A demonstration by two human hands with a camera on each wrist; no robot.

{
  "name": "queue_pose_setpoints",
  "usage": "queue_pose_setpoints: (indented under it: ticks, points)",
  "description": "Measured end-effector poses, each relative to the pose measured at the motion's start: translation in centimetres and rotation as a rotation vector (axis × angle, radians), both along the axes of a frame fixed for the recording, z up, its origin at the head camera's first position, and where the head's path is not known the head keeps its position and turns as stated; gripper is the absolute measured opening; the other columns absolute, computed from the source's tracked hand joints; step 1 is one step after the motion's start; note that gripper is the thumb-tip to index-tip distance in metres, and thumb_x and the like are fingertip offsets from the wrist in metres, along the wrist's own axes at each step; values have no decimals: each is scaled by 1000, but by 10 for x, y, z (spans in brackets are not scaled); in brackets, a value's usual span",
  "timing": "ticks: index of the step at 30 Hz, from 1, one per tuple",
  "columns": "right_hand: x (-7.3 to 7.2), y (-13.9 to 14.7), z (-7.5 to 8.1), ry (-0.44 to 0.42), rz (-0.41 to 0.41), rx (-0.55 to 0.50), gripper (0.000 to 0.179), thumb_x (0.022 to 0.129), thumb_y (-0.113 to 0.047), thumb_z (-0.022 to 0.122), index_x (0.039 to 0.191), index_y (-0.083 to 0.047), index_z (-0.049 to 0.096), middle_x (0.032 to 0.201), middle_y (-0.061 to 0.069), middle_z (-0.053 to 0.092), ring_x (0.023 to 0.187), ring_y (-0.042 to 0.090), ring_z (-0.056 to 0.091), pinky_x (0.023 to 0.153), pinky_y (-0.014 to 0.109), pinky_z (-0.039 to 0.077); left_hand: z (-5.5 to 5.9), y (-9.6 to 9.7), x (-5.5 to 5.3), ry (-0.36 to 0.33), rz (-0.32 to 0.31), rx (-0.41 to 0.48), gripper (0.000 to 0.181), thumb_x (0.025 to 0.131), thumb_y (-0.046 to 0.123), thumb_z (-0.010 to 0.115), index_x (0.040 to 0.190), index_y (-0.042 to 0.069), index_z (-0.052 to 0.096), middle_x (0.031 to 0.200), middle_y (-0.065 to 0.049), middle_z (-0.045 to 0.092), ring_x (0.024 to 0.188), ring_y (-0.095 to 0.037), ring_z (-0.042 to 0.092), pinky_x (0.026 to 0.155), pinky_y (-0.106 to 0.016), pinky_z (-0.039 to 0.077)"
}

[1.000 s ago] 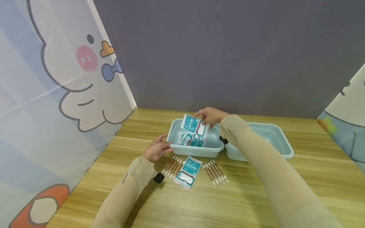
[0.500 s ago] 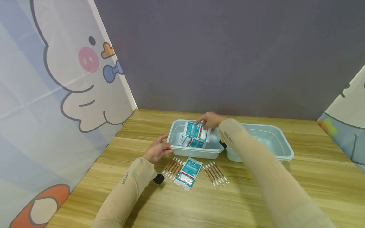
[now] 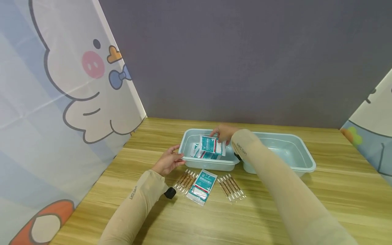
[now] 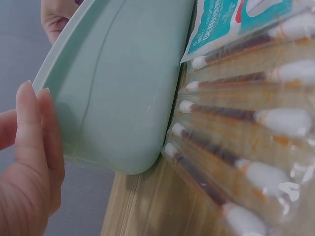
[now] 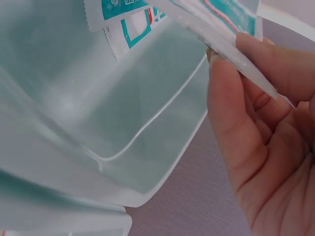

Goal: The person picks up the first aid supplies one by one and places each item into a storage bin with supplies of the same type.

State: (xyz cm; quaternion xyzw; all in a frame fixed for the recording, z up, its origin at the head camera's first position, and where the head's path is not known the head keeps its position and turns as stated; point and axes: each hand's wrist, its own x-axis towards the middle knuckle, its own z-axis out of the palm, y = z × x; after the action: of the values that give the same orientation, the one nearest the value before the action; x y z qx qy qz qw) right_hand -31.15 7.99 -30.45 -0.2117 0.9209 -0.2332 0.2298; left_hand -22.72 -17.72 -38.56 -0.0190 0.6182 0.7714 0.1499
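Observation:
My right hand (image 3: 226, 132) pinches a teal-and-white adhesive dressing packet (image 3: 208, 144) over the left light-green plastic bin (image 3: 211, 166). In the right wrist view, thumb and fingers hold that packet (image 5: 236, 64) edge-on. Beneath it, more dressing packets (image 3: 197, 153) lie in the bin, partly covered. My left hand (image 3: 169, 161) grips the bin's left front corner at the rim. Seen from the left wrist, its fingers (image 4: 30, 132) lie against the bin's rim and wall (image 4: 123, 98).
In front of the bin lie a dressing packet (image 3: 203, 186) and two clear packs of brown-stemmed cotton swabs, a left pack (image 3: 185, 181) and a right pack (image 3: 231, 187). Beside it on the right stands a second light-green bin (image 3: 294, 149), partly behind my right forearm. A grey wall rises behind.
My right hand has lowered the dressing packet farther into the left bin, over the packets there. The left hand stays at the bin's corner.

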Motion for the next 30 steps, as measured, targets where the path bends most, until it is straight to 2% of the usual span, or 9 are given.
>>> queue_pose_setpoints:
  ticks: [6, 11, 13, 18, 19, 20, 23, 27, 30]
  points:
    - [0, -1, -1, 13, 28, 23, 49, 86, 16, 54, 130, -5, 59, 109, 17, 58, 83, 21, 55, 55, 26, 55, 0, 0, 0, 16, -10, -5, 60, 97, -10, 43, 149, -4, 15, 109, -26, 47, 62, -10, 62, 63, -17, 56]
    - [-1, -2, -3, 9, 26, 45, 52, 83, 18, 52, 129, -4, 61, 97, 11, 58, 73, 17, 51, 48, 22, 50, 0, 1, 0, 17, -10, -19, 59, 97, -9, 43, 149, -4, 17, 107, -24, 48, 62, -10, 61, 64, -19, 56]
    - [-1, -4, -3, 11, 25, 60, 51, 83, 15, 55, 130, -5, 60, 104, 13, 59, 76, 16, 50, 48, 21, 47, 1, 1, 0, 13, -6, -22, 58, 97, -9, 43, 149, -4, 18, 106, -24, 49, 62, -10, 61, 65, -19, 56]
    - [-3, -6, -4, 3, 14, 86, 49, 86, 5, 64, 133, -9, 57, 127, 17, 53, 103, 24, 51, 71, 34, 54, 0, 1, 1, 12, -4, -26, 58, 97, -9, 43, 149, -4, 18, 110, -27, 48, 63, -11, 61, 68, -21, 57]
    - [-2, -7, -3, 4, 17, 91, 49, 85, 4, 65, 133, -9, 57, 127, 17, 54, 105, 25, 51, 76, 37, 54, 0, 1, 1, 12, -4, -27, 58, 97, -9, 43, 149, -4, 18, 111, -28, 47, 63, -11, 61, 68, -21, 57]
    - [-1, -8, -2, 13, 33, 100, 49, 85, 3, 66, 132, -9, 57, 124, 17, 55, 104, 25, 52, 79, 39, 54, 0, 1, 1, 15, -3, -28, 59, 97, -9, 43, 149, -4, 17, 112, -28, 47, 63, -11, 61, 68, -21, 57]
    - [6, -14, 5, 45, 100, 124, 49, 85, 1, 68, 132, -7, 57, 113, 15, 59, 94, 23, 54, 74, 34, 53, 1, 1, 1, 16, 2, -30, 59, 97, -9, 43, 149, -3, 17, 111, -27, 47, 63, -11, 61, 67, -20, 57]
    - [17, -22, 14, 79, 204, 128, 48, 85, 1, 69, 131, -6, 58, 99, 9, 59, 85, 20, 54, 67, 28, 49, 1, 2, 2, 16, 3, -36, 59, 97, -9, 43, 149, -3, 17, 103, -21, 50, 62, -11, 61, 65, -20, 56]
    - [24, -28, 18, 87, 264, 121, 48, 84, 2, 69, 130, -5, 58, 96, 7, 60, 84, 18, 56, 67, 26, 49, 1, 2, 2, 16, -2, -33, 59, 97, -9, 42, 149, -4, 17, 94, -14, 52, 62, -10, 61, 63, -19, 56]
